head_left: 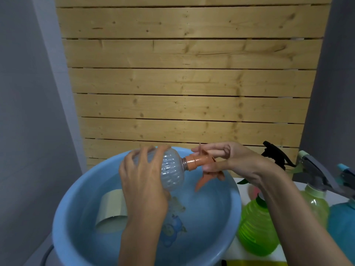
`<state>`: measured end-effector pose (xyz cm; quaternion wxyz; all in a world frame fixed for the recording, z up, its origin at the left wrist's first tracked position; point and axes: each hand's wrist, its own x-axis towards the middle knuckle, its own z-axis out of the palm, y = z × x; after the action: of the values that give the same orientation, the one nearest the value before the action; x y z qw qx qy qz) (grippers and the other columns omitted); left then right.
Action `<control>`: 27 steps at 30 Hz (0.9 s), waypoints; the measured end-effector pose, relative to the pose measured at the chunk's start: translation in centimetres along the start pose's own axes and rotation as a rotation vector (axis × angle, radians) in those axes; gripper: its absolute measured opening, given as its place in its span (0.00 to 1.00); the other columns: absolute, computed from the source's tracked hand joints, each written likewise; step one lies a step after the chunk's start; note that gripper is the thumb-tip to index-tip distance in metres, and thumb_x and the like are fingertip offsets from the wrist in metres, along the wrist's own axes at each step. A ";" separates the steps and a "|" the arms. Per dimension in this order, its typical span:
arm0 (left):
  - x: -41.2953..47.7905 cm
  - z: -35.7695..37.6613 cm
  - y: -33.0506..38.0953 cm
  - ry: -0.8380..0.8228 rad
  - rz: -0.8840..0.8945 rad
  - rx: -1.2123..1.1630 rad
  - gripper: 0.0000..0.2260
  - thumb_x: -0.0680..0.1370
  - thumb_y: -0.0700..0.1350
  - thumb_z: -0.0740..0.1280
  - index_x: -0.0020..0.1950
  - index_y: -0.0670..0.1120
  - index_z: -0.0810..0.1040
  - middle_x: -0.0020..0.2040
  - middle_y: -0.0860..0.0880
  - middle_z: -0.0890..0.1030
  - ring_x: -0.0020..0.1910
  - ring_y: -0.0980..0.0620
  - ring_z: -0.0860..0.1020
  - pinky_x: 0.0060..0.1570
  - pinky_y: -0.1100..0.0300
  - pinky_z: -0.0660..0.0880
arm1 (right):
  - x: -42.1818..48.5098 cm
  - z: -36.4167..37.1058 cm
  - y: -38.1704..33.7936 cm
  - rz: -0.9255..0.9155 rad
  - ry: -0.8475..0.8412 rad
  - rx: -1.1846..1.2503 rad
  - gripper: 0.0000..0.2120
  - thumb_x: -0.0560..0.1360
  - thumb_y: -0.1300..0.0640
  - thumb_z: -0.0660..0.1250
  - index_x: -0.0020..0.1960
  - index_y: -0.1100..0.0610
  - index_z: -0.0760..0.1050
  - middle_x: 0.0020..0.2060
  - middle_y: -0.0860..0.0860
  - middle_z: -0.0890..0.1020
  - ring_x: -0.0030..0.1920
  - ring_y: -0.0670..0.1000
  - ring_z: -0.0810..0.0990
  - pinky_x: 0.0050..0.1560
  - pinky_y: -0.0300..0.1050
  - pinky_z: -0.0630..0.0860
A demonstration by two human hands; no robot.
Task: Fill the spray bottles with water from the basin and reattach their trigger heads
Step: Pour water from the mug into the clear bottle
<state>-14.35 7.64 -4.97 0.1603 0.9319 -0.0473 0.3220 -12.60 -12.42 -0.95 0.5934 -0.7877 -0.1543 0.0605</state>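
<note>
While the left hand (142, 179) grips the clear bottle (172, 169), the right hand (236, 160) pinches its orange trigger head (197, 162) over the basin (57, 223), beside 3 bottles (257, 227).

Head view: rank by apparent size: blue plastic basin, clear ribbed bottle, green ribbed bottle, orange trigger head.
Largest by far: blue plastic basin.
Next, unranked: clear ribbed bottle and green ribbed bottle. They look alike and both are partly hidden.
Smallest: orange trigger head.

Left hand (143, 169), right hand (237, 160) bare; left forearm (142, 231), right forearm (299, 217) bare to frame edge.
</note>
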 end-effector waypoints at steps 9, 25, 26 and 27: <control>-0.3 -0.2 -0.2 -0.029 -0.032 -0.035 0.46 0.57 0.45 0.80 0.69 0.64 0.62 0.67 0.58 0.65 0.64 0.50 0.62 0.63 0.57 0.58 | -0.1 0.3 -0.7 -0.062 0.146 -0.276 0.26 0.71 0.64 0.70 0.59 0.36 0.77 0.54 0.42 0.76 0.51 0.44 0.73 0.52 0.34 0.68; -0.5 0.4 0.0 -0.042 0.013 0.005 0.44 0.58 0.46 0.79 0.68 0.65 0.62 0.66 0.59 0.66 0.64 0.50 0.63 0.63 0.59 0.58 | -0.8 0.0 -1.0 0.011 0.145 -0.141 0.34 0.72 0.65 0.72 0.71 0.43 0.65 0.47 0.49 0.85 0.43 0.45 0.80 0.47 0.36 0.75; -0.5 0.4 0.0 -0.041 0.018 0.011 0.44 0.58 0.46 0.79 0.68 0.65 0.62 0.66 0.59 0.66 0.64 0.50 0.63 0.63 0.59 0.58 | -0.9 0.1 -1.0 -0.026 0.146 -0.111 0.38 0.70 0.69 0.72 0.72 0.44 0.63 0.45 0.51 0.84 0.41 0.45 0.80 0.46 0.32 0.76; -0.5 0.5 0.0 -0.041 0.019 0.013 0.44 0.58 0.46 0.79 0.68 0.65 0.63 0.66 0.59 0.66 0.64 0.49 0.64 0.63 0.58 0.58 | -0.9 0.2 -1.1 -0.054 0.161 -0.096 0.42 0.69 0.72 0.72 0.73 0.43 0.61 0.44 0.52 0.83 0.41 0.45 0.80 0.45 0.30 0.76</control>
<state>-14.45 7.46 -5.64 0.1503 0.9388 -0.0575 0.3044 -13.72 -12.29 -0.05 0.5667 -0.8132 -0.1300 -0.0264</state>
